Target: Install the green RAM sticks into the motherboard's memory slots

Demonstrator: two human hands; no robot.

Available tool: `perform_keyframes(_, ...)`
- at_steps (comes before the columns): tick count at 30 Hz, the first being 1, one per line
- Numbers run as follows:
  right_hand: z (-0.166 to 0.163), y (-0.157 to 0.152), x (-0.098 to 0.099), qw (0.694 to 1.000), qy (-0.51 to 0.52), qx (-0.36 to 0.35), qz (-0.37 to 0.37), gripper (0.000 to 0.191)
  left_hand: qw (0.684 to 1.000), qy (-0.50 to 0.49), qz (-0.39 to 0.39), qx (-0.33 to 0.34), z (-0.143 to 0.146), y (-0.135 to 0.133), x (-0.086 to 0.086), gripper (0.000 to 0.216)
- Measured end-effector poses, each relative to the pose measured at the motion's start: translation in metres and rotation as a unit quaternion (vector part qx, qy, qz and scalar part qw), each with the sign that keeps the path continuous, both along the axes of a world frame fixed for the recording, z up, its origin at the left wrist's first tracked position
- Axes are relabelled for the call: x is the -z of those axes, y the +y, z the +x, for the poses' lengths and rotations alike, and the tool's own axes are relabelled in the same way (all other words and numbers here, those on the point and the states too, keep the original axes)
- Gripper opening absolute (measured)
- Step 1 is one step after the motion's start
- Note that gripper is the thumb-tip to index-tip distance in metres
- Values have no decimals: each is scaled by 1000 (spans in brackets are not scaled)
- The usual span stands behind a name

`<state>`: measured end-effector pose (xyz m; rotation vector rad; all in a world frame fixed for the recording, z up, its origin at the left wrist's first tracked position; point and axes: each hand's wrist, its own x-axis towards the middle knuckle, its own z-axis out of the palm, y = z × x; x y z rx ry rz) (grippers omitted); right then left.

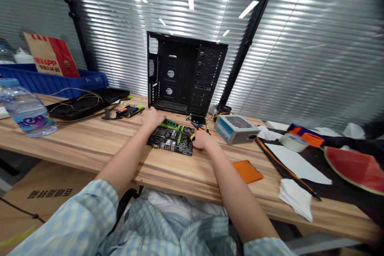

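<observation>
A black motherboard [163, 136] with bright green slots lies flat on the wooden table, its ports facing me. At its far left edge is my left hand [152, 118], fingers closed around the near end of a green memory module [171, 123]. My right hand [203, 139] is at the board's right edge, closed on a slim tool with a yellow handle end [192, 137]. That tool's dark shaft points left over the board; its exact kind is unclear. Just behind my right hand lies an orange-and-black handled tool [200, 128].
An open black computer case [180, 74] stands behind the board. A power supply [237, 129] and an orange plate [247, 171] are to the right, beside papers [295, 163]. Leftward are a water bottle [28, 108], a black panel [87, 103] and a blue bin [57, 82].
</observation>
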<state>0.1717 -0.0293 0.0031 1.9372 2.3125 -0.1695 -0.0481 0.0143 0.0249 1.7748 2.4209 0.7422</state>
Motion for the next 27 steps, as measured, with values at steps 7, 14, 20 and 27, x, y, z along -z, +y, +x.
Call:
perform_keyframes(7,0,0,0,1000,0,1,5,41,1000,0,-9,9,1,1,2,69)
perform_keyframes(14,1,1,1,1000,-5,-5,7,40,1000,23,-7,14,2,2,4,69)
perform_keyframes(20,1,1,2,1000,5,-1,9,40,999,40,-16,20,2,0,3,67)
perform_keyframes(27,1,1,1,1000,4,-7,7,42,998,42,-23,28,3,-1,-1,58)
